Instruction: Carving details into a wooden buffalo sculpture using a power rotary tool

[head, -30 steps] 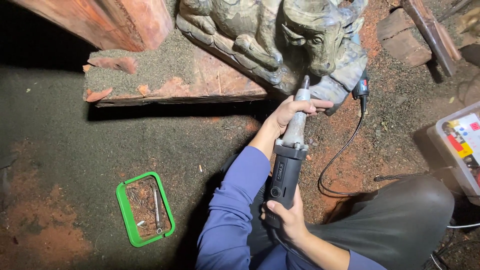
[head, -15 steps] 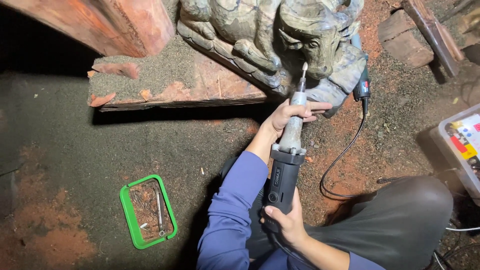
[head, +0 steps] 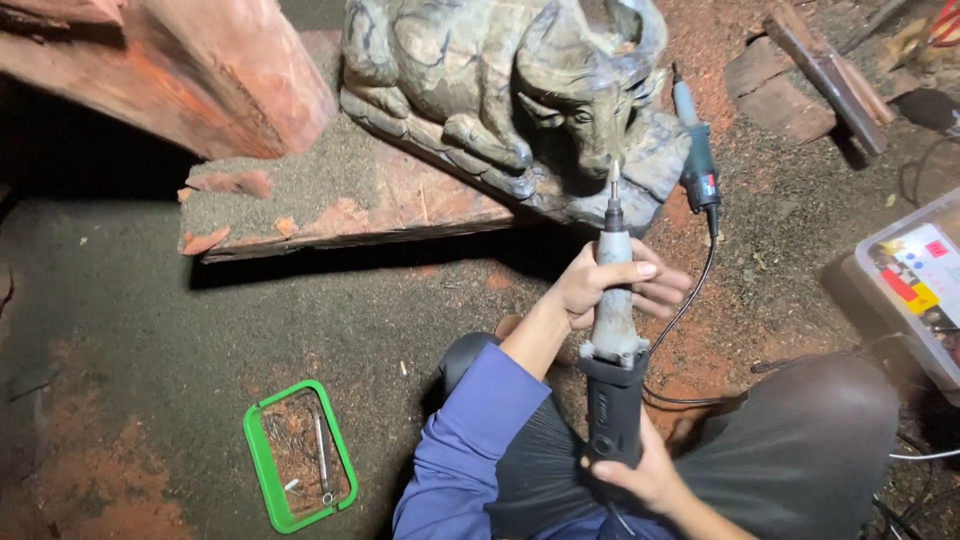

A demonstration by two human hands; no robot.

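Long grey-and-black handheld die grinder (head: pixel 613 370) held upright in the view, thin bit at its tip just at the muzzle of the carved grey-green wooden buffalo figure (head: pixel 500 100); contact between bit and wood too small to tell.

Left hand (head: pixel 610 285), in a blue sleeve, grip clenched around the grinder's pale grey neck, fingers curled over it from the left.

Right hand (head: pixel 645 475) low in the frame, grip wrapped on the grinder's black rear body.

Buffalo figure lying on a reddish wooden slab (head: pixel 350 215) dusted with grey grit, slab resting on the dirt floor (head: pixel 150 320).

Second slim grey power tool (head: pixel 697 160) propped against the figure's right side, black cord (head: pixel 690 310) trailing down over the floor past the left hand.

Green rectangular plastic tray (head: pixel 262 470) on the floor, well left of the hands, holding a metal wrench and red dust.

Large reddish timber block (head: pixel 200 70) at upper left.

Clear plastic box (head: pixel 915 290) with coloured contents at right edge.

Rough red wood offcuts (head: pixel 790 80) at upper right.
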